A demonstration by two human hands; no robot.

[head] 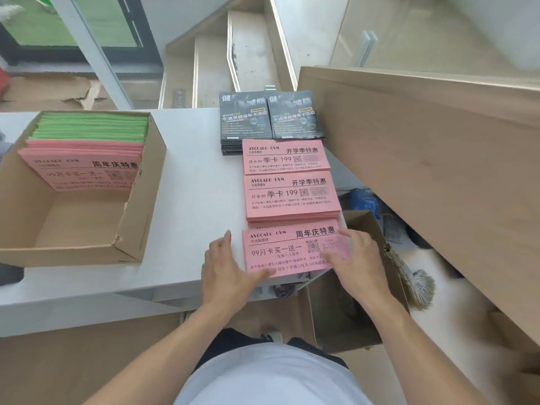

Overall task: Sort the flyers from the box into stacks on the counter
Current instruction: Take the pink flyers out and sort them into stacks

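Note:
A cardboard box point(137, 182) on the white counter point(193, 182) holds pink flyers point(81, 171) in front and green flyers point(90, 127) behind them. Along the counter's right edge lie two black flyer stacks point(245, 118) point(295, 115), then two pink stacks point(285, 156) point(292, 195). Nearest me is a pink flyer stack point(280, 249). My left hand point(228, 267) lies with straight fingers against its left edge. My right hand point(356, 258) rests with straight fingers on its right end, hiding that corner.
A wooden panel point(423, 159) slants along the right side of the counter. Below it on the floor stand an open cardboard box point(362, 223), a blue bag point(362, 200) and a small broom point(415, 279). Stairs point(216, 65) rise behind the counter.

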